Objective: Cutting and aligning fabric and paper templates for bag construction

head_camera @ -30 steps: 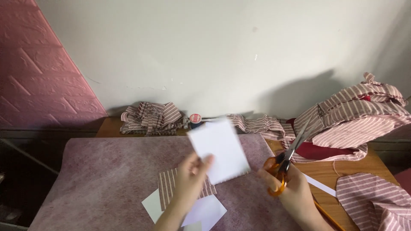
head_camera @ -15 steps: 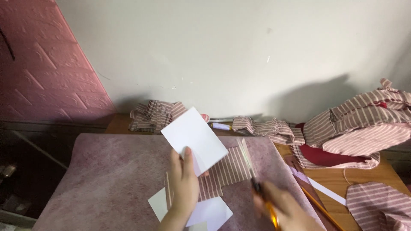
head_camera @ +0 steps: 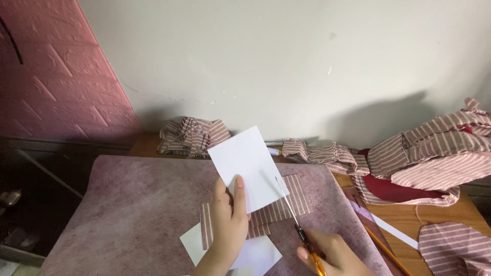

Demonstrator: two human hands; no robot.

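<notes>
While we look down over the mauve mat (head_camera: 128,214), the scene reads line by line:

Left hand: our left hand (head_camera: 228,222) is clenched on a white card (head_camera: 245,166), thumb pressed flat on its lower face, and it holds the card tilted up above the mat.

Right hand: our right hand (head_camera: 332,253) is closed round the orange handles of the scissors (head_camera: 294,220); the thin blades point up toward the card's lower right edge and lie parted only slightly there.

Striped piece: a pink-and-white striped fabric piece (head_camera: 286,202) lies on the mat just behind the card and under the blades.

Paper under hand: white paper sheets (head_camera: 253,253) lie flat on the mat beneath our left wrist.

Back edge: a crumpled striped cloth bundle (head_camera: 192,135) sits at the wall.

Right side: a bigger heap of striped garments (head_camera: 434,151) rests on the wooden table (head_camera: 409,220), with a dark red cloth (head_camera: 394,189) beneath it and an orange pencil (head_camera: 386,250) near our right hand.
</notes>
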